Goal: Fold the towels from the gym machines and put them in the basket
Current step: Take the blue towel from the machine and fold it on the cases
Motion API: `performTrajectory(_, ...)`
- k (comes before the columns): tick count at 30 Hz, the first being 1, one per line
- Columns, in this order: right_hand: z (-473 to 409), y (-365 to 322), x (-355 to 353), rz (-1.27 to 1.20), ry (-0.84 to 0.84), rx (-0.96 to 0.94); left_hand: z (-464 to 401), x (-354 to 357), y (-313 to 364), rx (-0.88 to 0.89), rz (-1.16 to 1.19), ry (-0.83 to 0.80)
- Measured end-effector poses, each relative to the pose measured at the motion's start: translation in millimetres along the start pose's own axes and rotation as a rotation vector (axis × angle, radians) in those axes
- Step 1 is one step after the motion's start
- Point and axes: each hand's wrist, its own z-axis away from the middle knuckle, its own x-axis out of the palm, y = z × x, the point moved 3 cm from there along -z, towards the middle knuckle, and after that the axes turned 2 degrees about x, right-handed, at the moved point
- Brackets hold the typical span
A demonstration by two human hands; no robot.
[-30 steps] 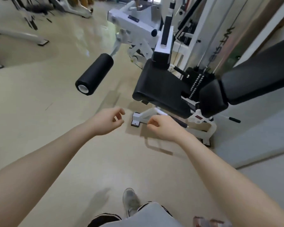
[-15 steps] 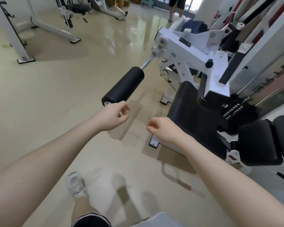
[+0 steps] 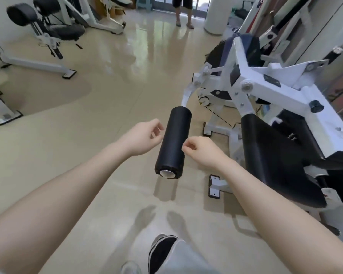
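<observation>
both hands out in front at frame centre, either side of a black foam roller pad (image 3: 173, 144). left hand (image 3: 142, 138) just left of the pad, fingers (image 3: 156, 126) loosely curled, holding nothing; thumb and forefinger apart. right hand (image 3: 201, 150) just right of the pad, fingers curled in toward the palm, holding nothing; contact with the pad cannot be told for either hand.

roller pad long axis runs from lower centre up and slightly right; open end cap faces the camera at the bottom, far end joins the white arm of the gym machine (image 3: 265, 80) in the right half of frame. black seat pad (image 3: 275, 155) of that machine at centre right.

dark blue cloth (image 3: 249, 46), probably a towel, draped over the top of the machine at upper right; too blurred to give its axis or fold. no basket in view.

another white machine (image 3: 48, 34) at upper left. legs of a second person (image 3: 183, 10) at top centre. glossy beige floor (image 3: 67, 155). own shoe (image 3: 162, 252) at bottom centre.
</observation>
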Motion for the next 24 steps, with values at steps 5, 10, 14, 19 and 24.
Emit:
performTrajectory(5,-78.4,-19.1,3.3,-0.047,0.034,0.071,-57.1,-32.6,-58.2,0.051,-0.033,-0.074)
performTrajectory(10,-186.4,-21.7,3.4,-0.133,0.090,0.153,-150.3,-63.1,-114.4,0.100,-0.055,-0.131)
performTrajectory(14,-290.8,-15.0,-14.3,-0.175,0.148,0.246,-253.3,-89.3,-145.1,0.174,-0.101,-0.186)
performTrajectory(19,-395.5,-8.8,-62.7,-0.247,0.305,0.379,-382.2,-120.2,-163.9,0.219,-0.102,-0.266)
performTrajectory(24,-470.9,3.3,-102.3,-0.248,0.505,0.447,-499.7,-124.3,-178.9,0.275,-0.083,-0.327)
